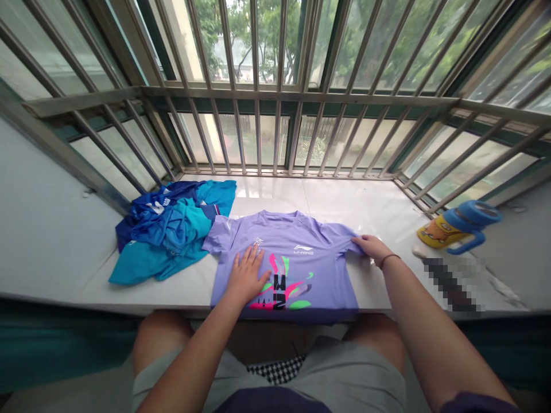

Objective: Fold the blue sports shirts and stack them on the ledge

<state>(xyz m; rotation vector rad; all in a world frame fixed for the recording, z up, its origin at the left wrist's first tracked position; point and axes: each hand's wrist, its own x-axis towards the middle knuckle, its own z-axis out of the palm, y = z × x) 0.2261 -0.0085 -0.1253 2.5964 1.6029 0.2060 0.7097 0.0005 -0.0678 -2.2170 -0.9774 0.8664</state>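
A purple short-sleeved T-shirt (318, 267) lies spread out, front up, with its collar toward the window. A white logo and a bright pink, green and black print show on its chest. Its lower part hangs over the near edge of the white ledge. My left hand (246, 276) rests flat on the shirt's left chest, fingers spread. At the end of the sleeve on the right, my right hand (373, 248) pinches the cloth between thumb and fingers.
Crumpled blue and teal clothes (172, 229) are heaped at the left of the white ledge (275, 192). A yellow bottle with a blue lid and handle (451, 226) stands at the right, near a blurred-out dark item (451, 284). Metal window bars (279, 97) line the back and sides.
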